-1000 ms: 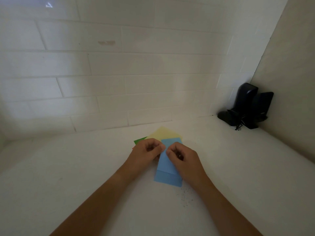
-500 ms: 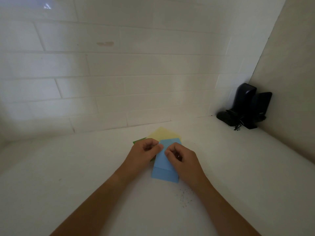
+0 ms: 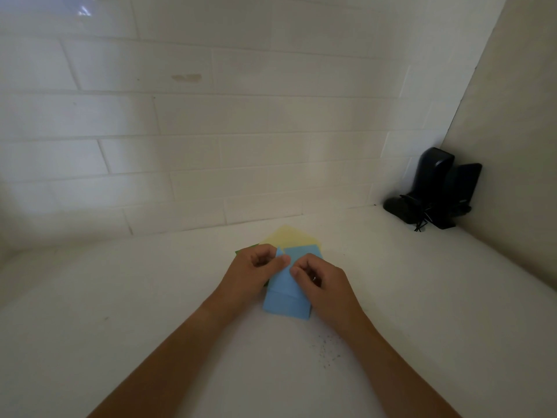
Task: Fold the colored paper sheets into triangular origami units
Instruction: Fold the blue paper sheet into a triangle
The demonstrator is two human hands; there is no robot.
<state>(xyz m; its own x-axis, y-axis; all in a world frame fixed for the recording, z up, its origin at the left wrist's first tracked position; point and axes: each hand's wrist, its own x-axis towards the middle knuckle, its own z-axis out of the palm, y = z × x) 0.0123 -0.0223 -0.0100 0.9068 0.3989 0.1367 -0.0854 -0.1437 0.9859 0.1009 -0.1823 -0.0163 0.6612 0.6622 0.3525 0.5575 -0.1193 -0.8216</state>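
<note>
Blue paper (image 3: 286, 297), partly folded, is laid flat on the white counter (image 3: 120, 297) and is taken as the reference for all positions below. Its near portion is doubled into a rectangular band, and a small pointed flap is raised at its far left corner. The left hand (image 3: 256, 276) is placed on the left edge of the blue paper, with fingers curled and the raised flap pinched between thumb and fingertips. The right hand (image 3: 322, 282) is placed on the right side of the blue paper, with fingers curled and the sheet pressed and pinched near its centre line. A yellow sheet (image 3: 289, 236) is located directly behind the blue paper and is partly covered by it. A green sheet (image 3: 245, 250) is seen only as a small corner behind and to the left, mostly hidden under the left hand. Dark specks (image 3: 327, 349) are scattered on the counter in front and to the right. A black device (image 3: 434, 191) is positioned well apart, far right and behind, in the corner of the tiled wall (image 3: 211, 131).
</note>
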